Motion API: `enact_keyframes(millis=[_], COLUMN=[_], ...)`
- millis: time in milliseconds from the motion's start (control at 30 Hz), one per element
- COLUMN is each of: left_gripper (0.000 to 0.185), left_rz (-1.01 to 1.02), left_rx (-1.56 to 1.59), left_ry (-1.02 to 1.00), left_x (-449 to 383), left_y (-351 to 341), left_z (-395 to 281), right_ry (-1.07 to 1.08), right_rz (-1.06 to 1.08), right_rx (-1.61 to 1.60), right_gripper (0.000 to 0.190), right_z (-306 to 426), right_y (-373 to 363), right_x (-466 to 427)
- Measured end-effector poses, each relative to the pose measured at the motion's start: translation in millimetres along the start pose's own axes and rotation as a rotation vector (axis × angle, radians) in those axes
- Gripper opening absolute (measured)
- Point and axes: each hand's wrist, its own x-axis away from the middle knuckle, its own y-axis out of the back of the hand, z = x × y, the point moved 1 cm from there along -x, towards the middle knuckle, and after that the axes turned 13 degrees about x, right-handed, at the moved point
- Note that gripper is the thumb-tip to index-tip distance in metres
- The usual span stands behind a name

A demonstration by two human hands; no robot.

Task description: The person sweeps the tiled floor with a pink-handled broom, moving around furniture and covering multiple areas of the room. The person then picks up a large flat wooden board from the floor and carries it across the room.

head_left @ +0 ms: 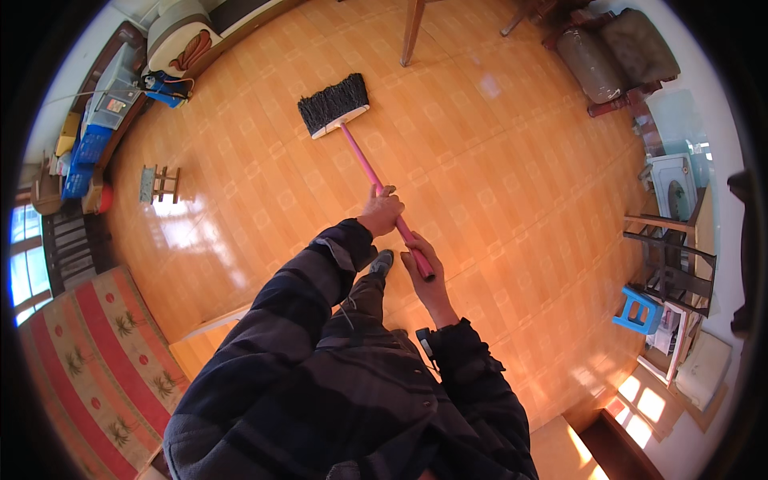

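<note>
A broom with a pink handle reaches away from me over the tiled floor. My left hand grips the handle partway along. Lower down, my right hand wraps the handle near its open dark end, with the thumb along one side. At the far end, the black-bristled broom head has a pale base and points away from me. Whether the bristles touch the floor is hard to tell. One grey shoe shows below my hands.
A small wooden stool stands at left, near a striped cloth-covered surface. Blue crates and a clear plastic box line the left wall. At right are a cushioned armchair, a dark wooden chair and a blue plastic stool.
</note>
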Motion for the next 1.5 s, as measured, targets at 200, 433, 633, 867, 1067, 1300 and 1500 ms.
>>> enact_keyframes(millis=[200,433,633,867,1067,1300,1500], left_gripper=[0.022,0.024,0.023,0.026,0.035,0.024,0.009], left_rz=[-0.019,0.03,0.075,0.265,0.508,0.634,0.69], left_rx=[-0.008,-0.1,-0.181,-0.266,-0.24,0.051,0.297], left_ry=[0.1,0.154,0.107,-0.113,-0.445,-0.862,-0.878], left_x=[5.8,34.8,86.0,169.0,269.3,411.0,454.9], left_y=[-33.1,-114.3,-197.3,-296.7,-383.7,-464.1,-498.4], left_z=[-29.6,-92.8,-183.0,-311.9,-443.1,-576.8,-656.0], right_ry=[-0.069,-0.154,-0.205,-0.286,-0.416,-0.783,-0.723], right_rz=[-0.004,-0.069,-0.165,-0.315,-0.571,-0.826,-0.821], right_rx=[-0.095,-0.125,-0.147,-0.018,0.007,0.265,0.548], right_gripper=[0.022,0.019,0.014,0.008,0.019,0.031,0.021], right_z=[-3.3,-19.2,-24.9,-11.2,26.7,122.3,187.8], right_y=[29.3,78.4,131.8,194.0,218.0,202.6,216.4], right_x=[44.8,157.5,295.8,489.4,674.4,843.0,806.6])
